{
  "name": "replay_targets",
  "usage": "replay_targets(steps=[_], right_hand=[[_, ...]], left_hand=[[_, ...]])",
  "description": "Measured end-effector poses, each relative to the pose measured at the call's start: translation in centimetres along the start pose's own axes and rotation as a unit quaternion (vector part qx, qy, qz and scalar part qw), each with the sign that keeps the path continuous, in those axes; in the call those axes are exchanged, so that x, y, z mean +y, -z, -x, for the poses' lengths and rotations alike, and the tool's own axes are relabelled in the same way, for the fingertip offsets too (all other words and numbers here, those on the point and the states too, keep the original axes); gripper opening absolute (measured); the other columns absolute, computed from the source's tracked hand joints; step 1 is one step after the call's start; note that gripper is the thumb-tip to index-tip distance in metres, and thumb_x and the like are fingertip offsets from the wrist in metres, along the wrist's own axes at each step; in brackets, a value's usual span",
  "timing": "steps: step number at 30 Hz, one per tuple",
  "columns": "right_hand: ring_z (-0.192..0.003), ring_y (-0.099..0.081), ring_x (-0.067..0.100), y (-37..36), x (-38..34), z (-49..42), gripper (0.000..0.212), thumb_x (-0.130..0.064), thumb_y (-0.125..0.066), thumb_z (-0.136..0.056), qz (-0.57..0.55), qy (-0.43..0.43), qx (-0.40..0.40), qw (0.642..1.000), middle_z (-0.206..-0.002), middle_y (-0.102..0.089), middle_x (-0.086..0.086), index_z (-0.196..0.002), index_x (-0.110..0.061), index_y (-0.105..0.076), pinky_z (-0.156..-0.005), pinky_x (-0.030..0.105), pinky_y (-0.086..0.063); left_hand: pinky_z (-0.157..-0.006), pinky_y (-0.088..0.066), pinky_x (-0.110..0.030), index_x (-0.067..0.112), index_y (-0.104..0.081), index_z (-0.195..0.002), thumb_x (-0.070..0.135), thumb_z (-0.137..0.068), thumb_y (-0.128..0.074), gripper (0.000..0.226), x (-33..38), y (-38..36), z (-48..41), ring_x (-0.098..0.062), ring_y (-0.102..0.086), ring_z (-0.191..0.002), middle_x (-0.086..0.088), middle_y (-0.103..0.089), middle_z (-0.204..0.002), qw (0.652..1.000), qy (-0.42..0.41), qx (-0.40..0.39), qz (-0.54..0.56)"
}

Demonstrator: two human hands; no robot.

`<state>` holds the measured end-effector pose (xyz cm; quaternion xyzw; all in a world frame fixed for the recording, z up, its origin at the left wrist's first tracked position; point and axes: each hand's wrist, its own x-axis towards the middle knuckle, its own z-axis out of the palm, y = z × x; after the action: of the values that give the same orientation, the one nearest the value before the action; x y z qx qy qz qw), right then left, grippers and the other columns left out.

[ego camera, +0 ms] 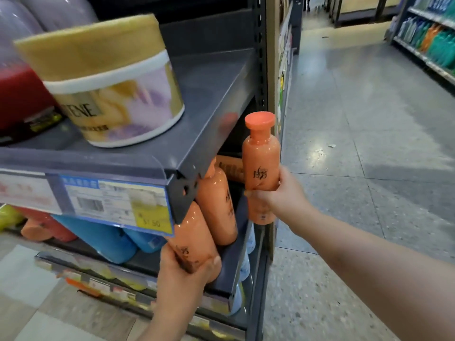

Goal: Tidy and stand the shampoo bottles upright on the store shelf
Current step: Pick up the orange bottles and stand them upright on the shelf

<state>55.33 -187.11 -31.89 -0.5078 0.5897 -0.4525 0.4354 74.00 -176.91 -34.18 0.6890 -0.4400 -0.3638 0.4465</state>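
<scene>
Under the upper shelf (pixel 209 99), the caps of two orange shampoo bottles are hidden: one (pixel 194 237) clamped in the left hand (pixel 187 274), one (pixel 218 205) leaning behind it. At 3 o'clock, the right hand (pixel 278 193) clamps a third bottle (pixel 261 166) upright beside the post, cap visible. One tub (pixel 110 89) reads "TENE", first letters blurred; the price tag (pixel 118 205) shows "$1.50".

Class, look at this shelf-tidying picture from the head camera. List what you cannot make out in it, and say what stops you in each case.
1. Caps of the two orange bottles on the lower shelf: hidden behind the upper shelf edge.
2. Base of the bottle gripped by the left hand: covered by that hand.
3. Price tag small print: blurred.
4. Jar brand name: blurred, first letters unreadable.
5. Far-aisle products: too small.
</scene>
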Motion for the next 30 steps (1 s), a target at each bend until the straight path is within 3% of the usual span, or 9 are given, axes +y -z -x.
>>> replay_targets(steps=[2, 8, 14, 19, 21, 24, 26, 28, 30], right_hand=[[-0.102, -0.058, 0.019, -0.6, -0.3, -0.9, 0.069, -0.024, -0.083, -0.058, -0.003, 0.009, -0.001, 1.000, -0.109, -0.061, -0.001, -0.115, -0.028, -0.044, -0.090, 0.047, -0.051], [-0.109, -0.054, 0.024, -1.7, 0.8, -3.1, 0.081, -0.033, -0.083, -0.054, 0.027, 0.014, -0.015, 0.999, -0.121, -0.053, 0.007, -0.123, -0.022, -0.042, -0.092, 0.049, -0.048], [-0.103, -0.053, 0.017, -2.9, 0.3, -4.9, 0.071, -0.020, -0.081, -0.062, 0.045, 0.050, -0.089, 0.994, -0.105, -0.052, -0.002, -0.122, -0.016, -0.044, -0.090, 0.036, -0.046], [-0.099, -0.054, 0.017, -3.6, 0.9, -5.3, 0.057, -0.020, -0.078, -0.063, 0.038, 0.049, -0.160, 0.985, -0.103, -0.055, 0.001, -0.107, -0.019, -0.043, -0.087, 0.038, -0.048], [-0.097, -0.055, 0.017, -3.5, 1.3, -5.4, 0.056, -0.021, -0.078, -0.063, 0.037, 0.068, -0.171, 0.982, -0.103, -0.056, 0.002, -0.107, -0.015, -0.045, -0.085, 0.036, -0.048], [-0.091, -0.055, 0.015, -3.0, 1.2, -5.9, 0.058, -0.018, -0.076, -0.067, 0.042, 0.055, -0.223, 0.972, -0.100, -0.055, 0.002, -0.112, -0.014, -0.041, -0.070, 0.024, -0.046], [-0.087, -0.053, 0.014, -2.5, 1.2, -6.4, 0.061, -0.014, -0.074, -0.068, 0.063, 0.047, -0.259, 0.963, -0.099, -0.052, 0.002, -0.116, -0.016, -0.037, -0.061, 0.019, -0.042], [-0.091, -0.052, 0.015, -2.1, 1.3, -6.9, 0.067, -0.014, -0.075, -0.068, 0.099, 0.061, -0.282, 0.952, -0.102, -0.050, 0.001, -0.121, -0.016, -0.034, -0.067, 0.025, -0.045], [-0.098, -0.052, 0.018, -2.1, 1.5, -7.3, 0.066, -0.019, -0.078, -0.067, 0.126, 0.079, -0.284, 0.947, -0.105, -0.050, 0.001, -0.117, -0.016, -0.035, -0.082, 0.034, -0.046]], left_hand=[[-0.061, -0.036, -0.013, 0.020, -0.042, -0.104, 0.004, -0.066, -0.080, 0.056, 0.1, 0.1, -0.1, 0.006, -0.048, -0.077, 0.016, -0.051, -0.087, 1.000, 0.001, -0.003, 0.009], [-0.068, -0.040, -0.020, 0.033, -0.043, -0.094, 0.001, -0.065, -0.080, 0.057, -0.2, -0.5, 0.1, 0.003, -0.054, -0.081, 0.014, -0.057, -0.092, 0.999, 0.023, 0.019, 0.041], [-0.061, -0.039, -0.011, 0.029, -0.046, -0.094, 0.001, -0.067, -0.079, 0.051, 0.3, -1.7, 0.6, 0.004, -0.056, -0.071, 0.014, -0.059, -0.088, 0.996, 0.035, 0.059, 0.054], [-0.078, -0.047, -0.028, 0.045, -0.050, -0.096, 0.011, -0.058, -0.083, 0.061, -1.2, -1.8, 0.5, 0.010, -0.064, -0.078, 0.014, -0.065, -0.097, 0.993, 0.043, 0.089, 0.057], [-0.079, -0.047, -0.029, 0.047, -0.050, -0.096, 0.012, -0.060, -0.084, 0.061, -1.3, -1.9, 0.6, 0.003, -0.065, -0.083, 0.014, -0.066, -0.097, 0.993, 0.038, 0.103, 0.048], [-0.078, -0.047, -0.026, 0.043, -0.050, -0.097, 0.023, -0.056, -0.085, 0.057, -0.7, -2.3, 0.8, -0.003, -0.063, -0.092, 0.011, -0.067, -0.097, 0.992, 0.017, 0.125, 0.031], [-0.077, -0.046, -0.024, 0.053, -0.052, -0.094, 0.019, -0.057, -0.085, 0.060, -0.6, -2.5, 0.9, 0.001, -0.065, -0.091, 0.019, -0.069, -0.095, 0.991, 0.009, 0.130, 0.025], [-0.079, -0.046, -0.026, 0.059, -0.052, -0.091, 0.010, -0.061, -0.085, 0.066, -0.6, -2.5, 1.0, 0.006, -0.064, -0.090, 0.027, -0.068, -0.093, 0.991, 0.013, 0.132, 0.027], [-0.081, -0.046, -0.027, 0.051, -0.051, -0.096, 0.008, -0.060, -0.084, 0.066, -0.5, -2.7, 1.1, 0.002, -0.063, -0.092, 0.019, -0.067, -0.097, 0.989, 0.024, 0.141, 0.037]])
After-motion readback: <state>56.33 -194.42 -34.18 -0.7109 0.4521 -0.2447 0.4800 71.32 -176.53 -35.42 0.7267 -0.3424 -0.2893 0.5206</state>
